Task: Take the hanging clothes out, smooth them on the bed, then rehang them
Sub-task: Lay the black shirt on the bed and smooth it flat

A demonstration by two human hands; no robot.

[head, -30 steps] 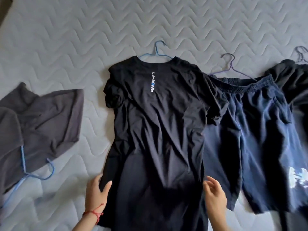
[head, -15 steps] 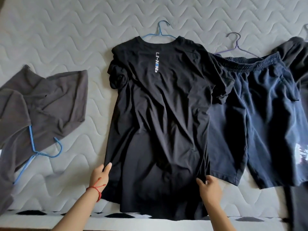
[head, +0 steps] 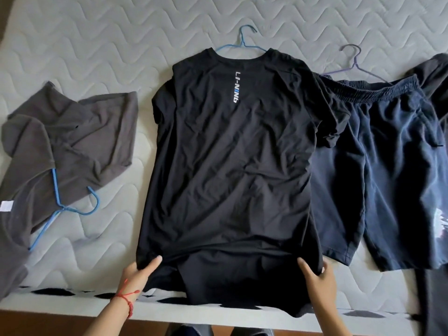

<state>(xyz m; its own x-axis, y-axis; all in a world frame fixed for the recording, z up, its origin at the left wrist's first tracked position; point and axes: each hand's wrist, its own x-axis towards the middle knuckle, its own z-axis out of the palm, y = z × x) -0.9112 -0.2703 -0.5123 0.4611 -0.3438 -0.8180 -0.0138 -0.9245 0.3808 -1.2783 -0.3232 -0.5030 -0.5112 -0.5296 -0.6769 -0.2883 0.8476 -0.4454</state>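
A black T-shirt (head: 232,166) with a white logo down its back lies spread on the quilted bed (head: 97,44), still on a blue hanger (head: 242,43) whose hook shows above the collar. My left hand (head: 138,272) pinches the shirt's lower left hem corner. My right hand (head: 315,275) grips the lower right hem corner. The fabric is stretched flat between them, with its lower part hanging over the bed's near edge.
A grey garment (head: 68,141) on a blue hanger (head: 63,204) lies crumpled at the left. Navy shorts (head: 392,178) on a purple hanger (head: 356,61) lie at the right, partly under the T-shirt's sleeve. Another dark garment (head: 436,69) shows at the far right.
Both hands have taken hold of the hem corners and pulled the shirt wider and flatter. The folds across its body have smoothed out.
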